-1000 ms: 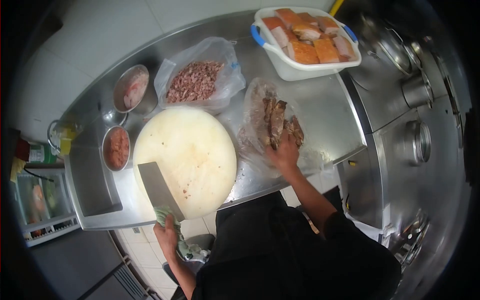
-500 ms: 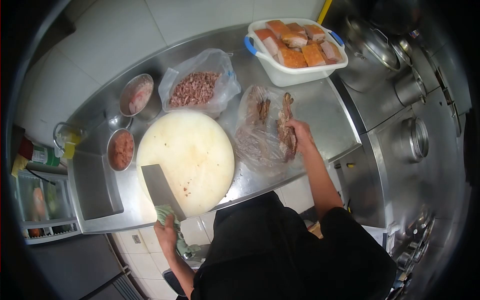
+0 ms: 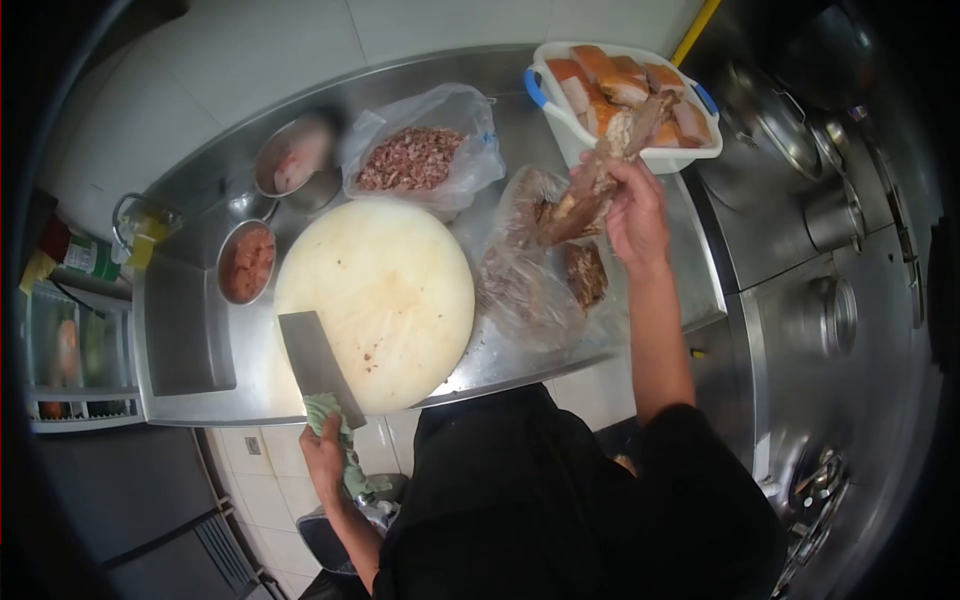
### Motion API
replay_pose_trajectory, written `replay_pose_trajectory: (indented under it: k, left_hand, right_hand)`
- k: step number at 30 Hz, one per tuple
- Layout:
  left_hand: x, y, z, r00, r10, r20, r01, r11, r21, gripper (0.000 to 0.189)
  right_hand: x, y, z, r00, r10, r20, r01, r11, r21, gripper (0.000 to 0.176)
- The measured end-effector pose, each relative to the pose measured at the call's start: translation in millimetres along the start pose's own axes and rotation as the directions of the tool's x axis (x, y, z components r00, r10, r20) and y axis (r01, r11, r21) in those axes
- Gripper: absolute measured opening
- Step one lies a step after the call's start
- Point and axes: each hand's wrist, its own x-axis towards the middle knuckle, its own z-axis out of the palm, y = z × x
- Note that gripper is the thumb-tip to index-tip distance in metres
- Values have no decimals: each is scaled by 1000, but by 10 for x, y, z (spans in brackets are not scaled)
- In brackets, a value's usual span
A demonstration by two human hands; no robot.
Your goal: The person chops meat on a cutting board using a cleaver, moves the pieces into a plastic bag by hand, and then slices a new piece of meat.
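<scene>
My left hand point(image 3: 323, 462) is closed round the handle end of a cleaver point(image 3: 315, 355), with a pale green cloth point(image 3: 345, 452) bunched between palm and handle. The broad blade lies over the near left part of a round, cream chopping board point(image 3: 400, 270). My right hand point(image 3: 640, 212) grips a long strip of browned meat point(image 3: 582, 205), lifted and slanting up in front of the white tub. Below it a clear plastic bag point(image 3: 525, 300) lies on the steel counter, holding more dark meat. Another dark meat piece point(image 3: 584, 273) sits at the bag's right side.
Square orange-skinned meat blocks fill the white tub point(image 3: 683, 158) at the back right. A bag of diced meat point(image 3: 410, 158) lies behind the board. Metal bowls point(image 3: 246, 262) with pink meat stand left, beside a sink point(image 3: 190, 340). Pots point(image 3: 832, 215) are at the right.
My right hand has raised the meat strip from the plastic bag, up and away from me toward the tub. The cleaver stays on the board. The camera view has shifted slightly.
</scene>
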Motion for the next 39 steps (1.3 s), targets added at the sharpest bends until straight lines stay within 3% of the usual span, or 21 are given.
replay_pose_trajectory:
  k: [4,6,8,11,13,14,15,17,18,19,20,21,22,24,25,26,27,31,34,37,39]
  left_hand:
    - [-46,-71,-5,1000,19,0,-19,1000,-8,25]
    - [-98,-48,17,999,-23,-26,23,1000,-9,25]
    - [-123,-138,7,999,-18,-50,18,1000,-8,25]
    - [-152,-280,47,995,10,-96,-14,999,-36,25]
    - [-187,-287,63,992,33,-119,-40,997,-60,25]
    - [-201,-236,48,994,-33,-104,28,999,-40,26]
    - [-215,-189,43,992,-97,-86,96,995,-16,28]
    - [-255,-101,68,992,-93,-82,92,996,-15,27]
    - [-256,-64,80,993,-86,-85,84,996,-20,26]
    - [-245,-51,88,994,-81,-79,81,997,-7,26]
    - [-250,-60,85,993,-85,-81,84,996,-20,26]
    - [-256,-65,82,992,-89,-85,86,996,-33,25]
    - [-261,-62,83,993,-86,-81,85,996,-24,25]
    - [-263,-52,86,992,-97,-79,95,995,-31,25]
    - [-262,-50,89,993,-94,-78,92,995,-28,25]
    - [-264,-53,90,993,-88,-73,87,996,-27,25]
    - [-264,-59,84,994,-82,-68,80,996,-26,24]
    - [-218,-197,74,994,-61,-86,60,998,-21,24]
    - [-223,-203,81,995,-5,-103,1,999,-42,21]
    - [-267,-148,78,995,-54,-79,51,998,-39,25]
    - [-276,-98,87,994,-74,-75,71,997,-38,24]
  right_hand:
    - [52,212,172,986,126,112,-123,992,-31,27]
    - [-7,311,223,985,156,78,-149,985,-88,25]
    - [-25,362,-16,988,146,-50,-154,950,-271,24]
    - [-100,410,-503,972,112,-207,-213,796,-567,25]
    - [-237,570,-782,958,154,-243,-278,708,-649,27]
    - [-299,635,-880,939,176,-297,-340,611,-714,28]
    - [-350,709,-880,937,177,-302,-345,610,-713,28]
    - [-472,887,-847,897,129,-423,-442,303,-844,35]
    - [-508,1134,-1090,891,129,-436,-454,306,-837,35]
    - [-526,1523,-1449,976,-86,-201,-180,207,-962,44]
    - [-561,1755,-1664,963,-261,75,89,45,-995,53]
    - [-573,1811,-1675,986,-167,4,1,-19,-1000,60]
    - [-599,1739,-1481,986,-168,-6,-9,-15,-1000,60]
    - [-633,1465,-851,964,-259,56,15,-157,-988,62]
    - [-551,1509,-795,964,-261,52,12,-154,-988,62]
    - [-423,1552,-754,995,-21,-102,-103,-77,-992,63]
    - [-350,1596,-727,945,229,-232,-232,-28,-972,63]
    - [-215,1928,-762,982,141,-130,-120,-75,-990,70]
    - [-110,1964,-829,981,121,-154,-160,39,-986,70]
    - [-3,2092,-949,997,-21,-75,-76,-42,-996,74]
    - [101,2081,-980,966,112,-233,-241,67,-968,68]
